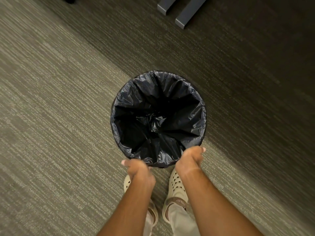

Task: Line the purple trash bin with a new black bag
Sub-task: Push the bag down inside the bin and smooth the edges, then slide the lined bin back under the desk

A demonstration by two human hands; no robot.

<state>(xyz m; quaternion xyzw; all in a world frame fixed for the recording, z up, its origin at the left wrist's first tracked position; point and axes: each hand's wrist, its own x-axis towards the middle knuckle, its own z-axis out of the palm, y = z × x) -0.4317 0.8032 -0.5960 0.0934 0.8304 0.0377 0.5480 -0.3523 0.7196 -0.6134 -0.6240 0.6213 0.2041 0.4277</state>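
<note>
While both hands, left hand (139, 169) and right hand (190, 157), grip the near rim through the black bag (158, 116), the lined bin stands on the carpet (59, 116); tugging the overhang evenly downward should seat it.

Bag (158, 116) in bin, on carpet (59, 116)

One black bag (158, 116), two hands, two shoes, perhaps two metal legs.

Bare forearms, beige trousers (180, 222), cream perforated clogs (176, 184) with brown straps.
</note>
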